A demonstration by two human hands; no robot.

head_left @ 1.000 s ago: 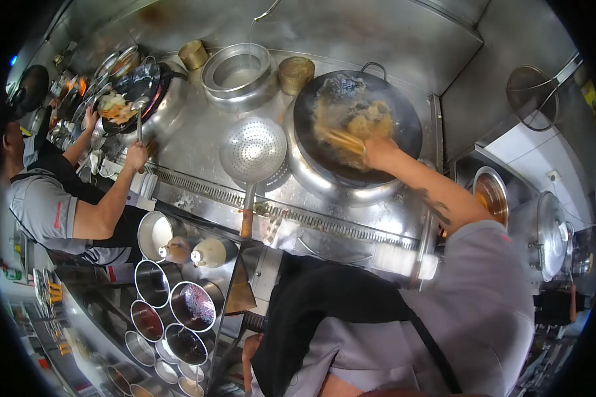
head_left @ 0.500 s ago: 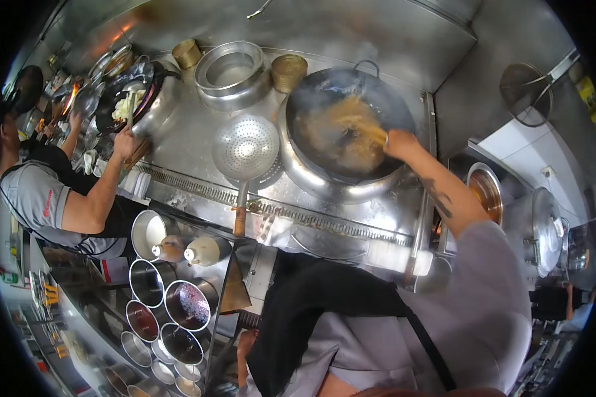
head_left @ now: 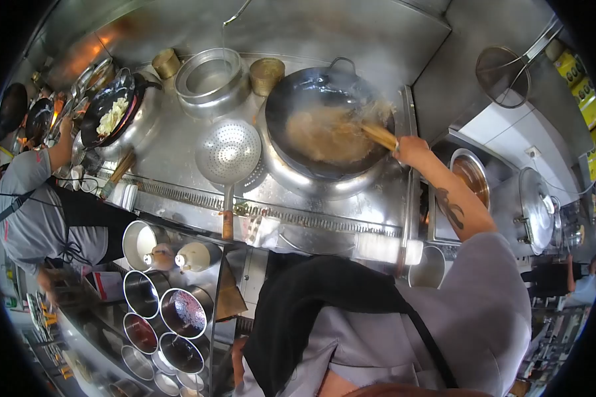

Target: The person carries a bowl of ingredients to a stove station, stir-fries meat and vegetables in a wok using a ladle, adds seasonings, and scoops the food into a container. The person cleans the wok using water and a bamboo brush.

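My right hand (head_left: 412,151) is closed round the end of a bamboo brush (head_left: 379,136) at the right side of a large black wok (head_left: 304,86). The brush tip reaches into brownish, splashing liquid (head_left: 324,134), and steam rises from the wok. Low in the view, beside my apron, my left hand (head_left: 239,351) shows only in part; its fingers cannot be made out. A perforated ladle (head_left: 228,152) with a wooden handle lies on the steel stove top (head_left: 172,159), left of the wok.
A co-worker (head_left: 53,205) stands at the left near a second wok (head_left: 106,106) with pale food. Metal pots (head_left: 142,294) and bottles (head_left: 195,256) are at the lower left. A steel basin (head_left: 208,79) stands behind the ladle. A lidded pot (head_left: 535,210) is at the right.
My right hand and the brush have moved towards the wok's right rim, and liquid splashes there. The co-worker's near arm has dropped away from the second wok. The camera view has shifted.
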